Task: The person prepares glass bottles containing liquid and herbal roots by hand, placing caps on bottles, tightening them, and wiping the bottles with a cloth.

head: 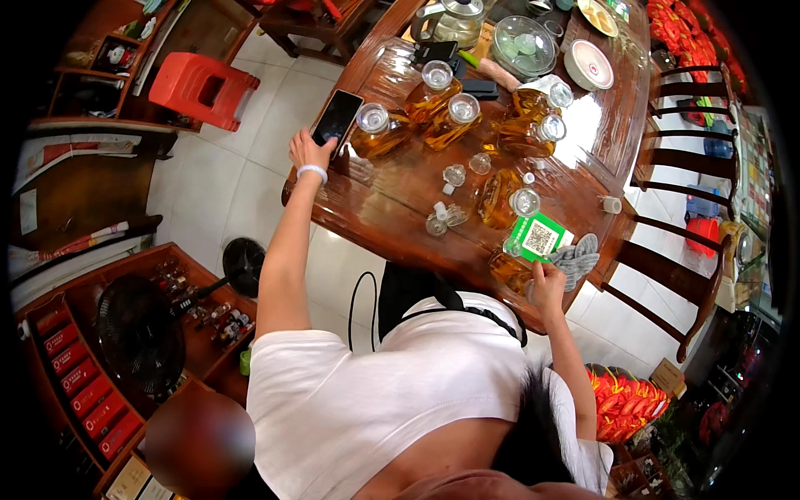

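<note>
At the table's left edge, my left hand (309, 152) grips the lower end of a black-screened smartphone (338, 117), thumb over its face. My right hand (546, 286) is at the front edge, fingers drawn together beside a grey striped cloth item (576, 259); whether they pinch it is unclear. Close by are a glass bottle of amber liquid (509, 272) and a green card with a printed code (524, 235). Another amber bottle (497, 199) lies behind the card. Clear glass stoppers (454, 175) with white plugs lie mid-table. Several more amber bottles (381, 136) are farther back.
Along the back of the wooden table (387, 206) are a glass kettle (458, 28), a glass bowl (524, 45) and a white tub (589, 65). Wooden chairs (672, 253) line the right side. A red plastic stool (203, 87) and a black fan (140, 331) are leftward.
</note>
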Tool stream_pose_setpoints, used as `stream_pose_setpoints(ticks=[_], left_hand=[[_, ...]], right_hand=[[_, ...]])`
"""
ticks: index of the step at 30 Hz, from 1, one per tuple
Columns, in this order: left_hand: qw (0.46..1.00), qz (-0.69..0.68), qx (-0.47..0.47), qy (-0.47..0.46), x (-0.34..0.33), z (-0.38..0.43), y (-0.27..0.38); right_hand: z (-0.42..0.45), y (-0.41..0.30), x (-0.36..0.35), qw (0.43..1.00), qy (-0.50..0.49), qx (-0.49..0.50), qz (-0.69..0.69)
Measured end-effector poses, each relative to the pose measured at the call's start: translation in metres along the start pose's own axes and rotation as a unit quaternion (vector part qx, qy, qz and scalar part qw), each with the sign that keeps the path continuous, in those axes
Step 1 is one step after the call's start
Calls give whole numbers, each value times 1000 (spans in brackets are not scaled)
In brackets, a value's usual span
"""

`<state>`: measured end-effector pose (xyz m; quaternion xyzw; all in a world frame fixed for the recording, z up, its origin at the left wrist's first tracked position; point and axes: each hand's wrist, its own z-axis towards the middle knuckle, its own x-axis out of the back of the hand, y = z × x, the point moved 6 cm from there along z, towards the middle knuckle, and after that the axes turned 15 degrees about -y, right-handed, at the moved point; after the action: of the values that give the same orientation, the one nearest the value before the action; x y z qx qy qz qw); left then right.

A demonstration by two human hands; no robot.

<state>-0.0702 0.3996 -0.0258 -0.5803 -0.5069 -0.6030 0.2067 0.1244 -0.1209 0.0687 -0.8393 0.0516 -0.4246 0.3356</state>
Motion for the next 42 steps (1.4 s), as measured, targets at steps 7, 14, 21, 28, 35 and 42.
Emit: stream_pose_setpoints(ticks=[7, 14, 21, 28, 35, 42], left_hand=[[993, 59, 27, -102, -34, 56, 8], [993, 81, 19, -84, -39, 53, 13], [996, 82, 32, 4, -53, 58, 7], [993, 108, 43, -5, -64, 61, -18], [995, 5, 85, 44, -30, -3, -28], [958, -45, 282, 27, -67, -108, -84]], right_hand=[[-7, -14, 0, 993, -23, -111, -33], [-12, -31, 0, 986, -6, -37, -163], [-8, -37, -2, 979, -22, 23, -202], [-8, -41, -1, 981, -28, 10, -192], [-11, -39, 0, 985, -19, 23, -168], [-8, -38, -1, 987, -28, 38, -151]])
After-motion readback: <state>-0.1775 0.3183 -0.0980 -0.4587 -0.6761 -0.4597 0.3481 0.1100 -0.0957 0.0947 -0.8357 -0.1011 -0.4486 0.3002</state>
